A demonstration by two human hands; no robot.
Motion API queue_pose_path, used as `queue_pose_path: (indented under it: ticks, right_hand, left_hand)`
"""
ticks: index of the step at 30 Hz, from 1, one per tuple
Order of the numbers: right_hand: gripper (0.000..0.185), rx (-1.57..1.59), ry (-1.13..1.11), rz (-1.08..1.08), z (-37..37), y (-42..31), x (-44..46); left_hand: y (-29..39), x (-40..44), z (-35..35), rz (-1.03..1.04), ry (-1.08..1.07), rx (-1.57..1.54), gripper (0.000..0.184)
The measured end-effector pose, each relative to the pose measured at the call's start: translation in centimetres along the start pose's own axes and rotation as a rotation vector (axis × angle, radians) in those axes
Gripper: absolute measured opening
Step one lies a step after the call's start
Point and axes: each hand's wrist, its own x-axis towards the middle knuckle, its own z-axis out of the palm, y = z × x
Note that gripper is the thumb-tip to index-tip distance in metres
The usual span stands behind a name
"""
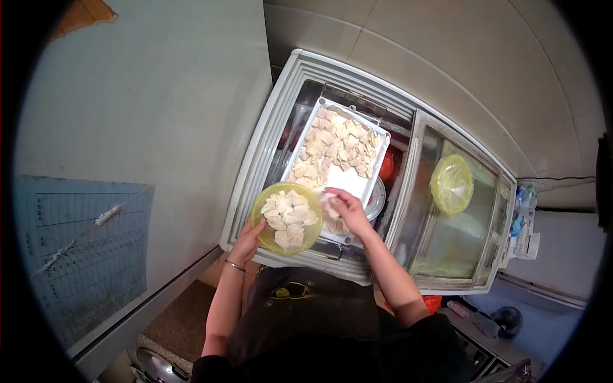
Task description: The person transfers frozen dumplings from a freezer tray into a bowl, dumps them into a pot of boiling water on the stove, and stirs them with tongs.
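Observation:
My left hand (250, 240) grips the rim of a yellow-green bowl (258, 225), thumb over its edge. Inside the bowl lies a heap of pale sliced meat pieces (290, 214). My right hand (348, 209) is over the lower part of a white tray (345, 183), just right of the bowl. Its fingers are pinched around a pale meat piece (327, 204), somewhat smeared by motion. More cut pieces (338, 143) are spread over the tray's upper and left parts, and a few lie beneath my right hand.
The tray sits in the open left side of a chest freezer (255, 175). Red bags (387, 165) and a round metal container (377, 198) show beside it. A plastic-covered yellow bowl (452, 184) rests on the sliding glass lid (440, 246). A pale panel (159, 96) stands at left.

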Motion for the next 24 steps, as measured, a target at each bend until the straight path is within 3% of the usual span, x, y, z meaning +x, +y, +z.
queue_pose_path:
  ticks: [3,4,5,7,9,11,14,15,17,18,20,23,24]
  right_hand:
    - [0.031,-0.169,-0.088,-0.182,0.4,-0.4,-0.7]
    - [0.03,-0.075,-0.106,-0.071,-0.4,-0.9,-0.5]
    - [0.032,-0.195,-0.046,-0.037,-1.7,1.0,-0.1]
    - [0.038,-0.878,-0.122,-0.322,-2.6,2.5,-1.4]
    - [0.041,-1.098,-0.217,-0.253,-2.5,5.9,-2.8]
    - [0.036,-1.039,-0.208,-0.266,-2.8,8.2,-3.1]
    - [0.03,-0.73,0.153,-0.389,-3.4,9.3,-1.6]
    - [0.028,-0.508,0.253,-0.188,-2.7,7.8,-1.3]
    - [0.027,-0.045,0.133,0.085,-1.9,3.1,-1.2]
    - [0.027,-0.043,0.133,0.084,-0.8,0.7,-1.5]
    - [0.029,0.12,-0.185,-0.021,1.1,-2.4,-1.6]
    - [0.033,-0.104,-0.06,-0.073,-0.5,1.0,2.1]
    - [0.037,-0.318,0.008,-0.213,-0.8,2.6,2.9]
  left_hand:
    - [-0.7,0.9,-0.3,-0.025,-0.03,0.001,0.047]
    - [-1.2,1.0,-0.6,-0.028,-0.045,-0.006,0.047]
    - [-1.2,0.7,-0.5,-0.04,-0.049,-0.006,0.047]
    - [-0.4,0.2,0.0,-0.037,0.003,-0.021,0.043]
    - [0.0,0.0,-0.4,-0.037,-0.004,-0.02,0.043]
    - [0.1,-0.1,-1.0,-0.021,0.002,-0.007,0.042]
    - [0.0,-0.2,-1.5,0.004,0.017,0.003,0.042]
    - [0.1,-0.2,-1.6,0.004,0.027,0.015,0.042]
    - [0.0,-0.1,-1.6,0.016,0.026,0.046,0.042]
    - [0.0,-0.1,-1.5,0.016,0.028,0.078,0.043]
    - [0.1,-0.2,-1.1,0.002,0.023,0.066,0.043]
    - [0.2,-0.1,-1.0,-0.011,0.006,0.033,0.044]
    - [0.1,-0.3,-1.2,-0.015,0.003,0.013,0.044]
